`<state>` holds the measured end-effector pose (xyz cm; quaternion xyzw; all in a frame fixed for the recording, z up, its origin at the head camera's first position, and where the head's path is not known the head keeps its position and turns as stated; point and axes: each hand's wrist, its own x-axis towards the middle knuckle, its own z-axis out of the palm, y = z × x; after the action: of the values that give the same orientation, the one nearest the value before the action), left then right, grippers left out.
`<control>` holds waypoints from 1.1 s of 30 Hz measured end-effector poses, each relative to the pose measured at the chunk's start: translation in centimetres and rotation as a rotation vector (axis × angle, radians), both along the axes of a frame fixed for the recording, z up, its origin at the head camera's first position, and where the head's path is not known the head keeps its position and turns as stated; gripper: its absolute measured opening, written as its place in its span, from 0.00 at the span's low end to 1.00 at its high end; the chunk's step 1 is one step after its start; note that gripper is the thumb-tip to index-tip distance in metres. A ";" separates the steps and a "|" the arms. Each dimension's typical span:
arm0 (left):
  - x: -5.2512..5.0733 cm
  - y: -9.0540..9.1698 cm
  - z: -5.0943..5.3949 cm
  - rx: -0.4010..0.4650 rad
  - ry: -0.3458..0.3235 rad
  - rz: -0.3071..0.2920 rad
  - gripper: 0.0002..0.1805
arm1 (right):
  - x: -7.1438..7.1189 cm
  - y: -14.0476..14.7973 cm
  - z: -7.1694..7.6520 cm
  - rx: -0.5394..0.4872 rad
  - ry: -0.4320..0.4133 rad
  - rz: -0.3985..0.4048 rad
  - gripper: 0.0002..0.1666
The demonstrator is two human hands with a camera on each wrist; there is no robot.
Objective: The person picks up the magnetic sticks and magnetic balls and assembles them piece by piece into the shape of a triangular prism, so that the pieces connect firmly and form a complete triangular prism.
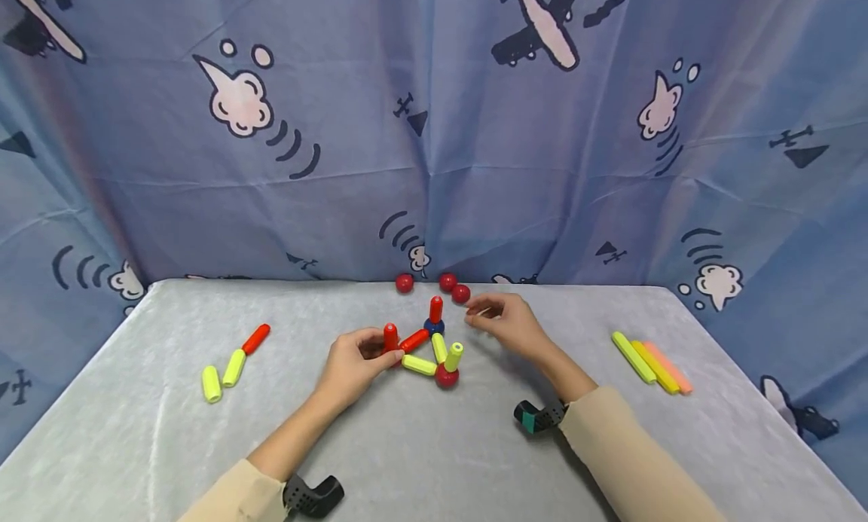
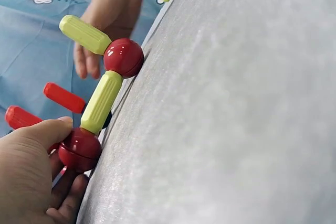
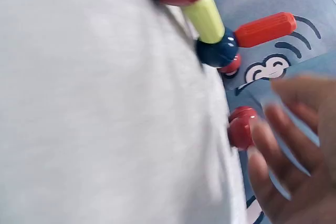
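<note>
A triangular frame of rods and balls stands on the table, with a red ball (image 2: pixel 80 149) at its left corner, a blue ball (image 1: pixel 434 327) at the back and another red ball (image 1: pixel 447 377) at the front right. Red and yellow-green rods join them, and an upright rod rises from each corner; one is the red rod (image 1: pixel 436 309) at the back. My left hand (image 1: pixel 349 365) holds the left corner ball between thumb and fingers. To the right of the frame, my right hand (image 1: pixel 508 324) hovers with loosely bent fingers and nothing in them, near a loose red ball (image 1: pixel 461 294).
Two more loose red balls, one of them a lone ball (image 1: pixel 404 283), lie by the table's back edge. At left are a yellow-green rod (image 1: pixel 212 385) and a second one meeting a red rod (image 1: pixel 256 340). Yellow-green, yellow (image 1: pixel 655 367) and pink-orange rods lie at right. A blue curtain (image 1: pixel 339 130) hangs behind.
</note>
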<state>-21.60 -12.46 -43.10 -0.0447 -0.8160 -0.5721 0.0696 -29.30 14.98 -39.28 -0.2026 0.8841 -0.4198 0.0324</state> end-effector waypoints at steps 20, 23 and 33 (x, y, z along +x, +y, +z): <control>-0.7 -0.1 -0.8 0.006 0.031 -0.009 0.12 | -4.8 -2.6 -2.1 0.031 0.106 -0.237 0.25; -0.6 0.0 -0.7 -0.002 0.032 -0.010 0.13 | -4.3 -2.4 -0.5 -0.073 0.088 -0.193 0.25; -0.4 0.0 -0.4 -0.015 0.026 -0.007 0.11 | -2.4 -3.0 4.0 -0.173 0.087 0.142 0.23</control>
<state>-21.96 -12.48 -43.46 -0.0557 -0.8191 -0.5656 0.0777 -31.66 11.97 -35.27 -0.2849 0.8286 -0.4819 0.0058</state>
